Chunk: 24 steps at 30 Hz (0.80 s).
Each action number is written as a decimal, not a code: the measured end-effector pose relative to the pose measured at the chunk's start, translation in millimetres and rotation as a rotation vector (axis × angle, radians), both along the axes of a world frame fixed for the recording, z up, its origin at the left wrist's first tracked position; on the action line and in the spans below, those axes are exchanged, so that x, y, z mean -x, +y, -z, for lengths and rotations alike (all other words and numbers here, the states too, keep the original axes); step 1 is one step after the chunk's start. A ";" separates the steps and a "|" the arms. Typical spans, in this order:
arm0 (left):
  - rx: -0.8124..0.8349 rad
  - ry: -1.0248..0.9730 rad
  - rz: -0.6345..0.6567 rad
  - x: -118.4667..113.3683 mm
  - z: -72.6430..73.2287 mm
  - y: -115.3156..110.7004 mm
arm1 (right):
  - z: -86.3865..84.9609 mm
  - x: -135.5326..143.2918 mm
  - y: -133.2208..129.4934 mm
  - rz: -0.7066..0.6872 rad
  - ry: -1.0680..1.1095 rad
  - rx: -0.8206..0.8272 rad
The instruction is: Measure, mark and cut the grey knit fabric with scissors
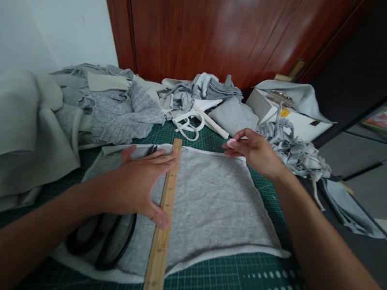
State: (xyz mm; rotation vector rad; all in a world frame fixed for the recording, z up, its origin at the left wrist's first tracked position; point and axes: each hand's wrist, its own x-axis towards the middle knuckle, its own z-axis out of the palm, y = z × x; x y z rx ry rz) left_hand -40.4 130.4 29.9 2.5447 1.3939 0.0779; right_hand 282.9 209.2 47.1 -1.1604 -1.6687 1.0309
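A square of grey knit fabric point(214, 202) lies flat on a green cutting mat point(229, 288). A long wooden ruler point(161, 238) runs lengthwise over the fabric's left part. My left hand point(136, 182) presses flat on the fabric beside the ruler, its fingertips and thumb touching the ruler's left edge. Black-handled scissors point(107, 244) lie under my left wrist, blades pointing away. My right hand point(255, 150) pinches the fabric's far edge near its right corner.
Heaps of grey and beige fabric point(18, 137) crowd the left and back. A white box point(293, 117) with grey strips point(295, 149) stands at the back right, white loops point(187, 124) at the back centre. A wooden door point(215, 26) stands behind. The table's edge drops off on the right.
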 end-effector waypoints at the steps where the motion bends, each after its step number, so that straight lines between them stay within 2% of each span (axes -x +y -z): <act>1: 0.000 0.002 0.002 0.1 -0.2 0.0 | -1.7 1.1 -2.3 -0.023 0.015 -0.006; 7: -0.002 0.006 0.004 0.9 -0.8 -0.4 | -5.1 22.5 -19.3 -0.146 0.093 0.030; 12: 0.012 -0.007 0.001 0.7 -0.8 -1.1 | 12.7 56.4 -24.6 -0.302 0.106 0.153; 15: 0.018 -0.027 -0.001 -0.1 -0.7 -1.9 | 23.6 69.5 -22.4 -0.347 0.078 0.178; 24: 0.025 -0.046 0.014 -1.9 -1.1 -2.9 | 29.9 66.9 -24.3 -0.359 -0.017 0.138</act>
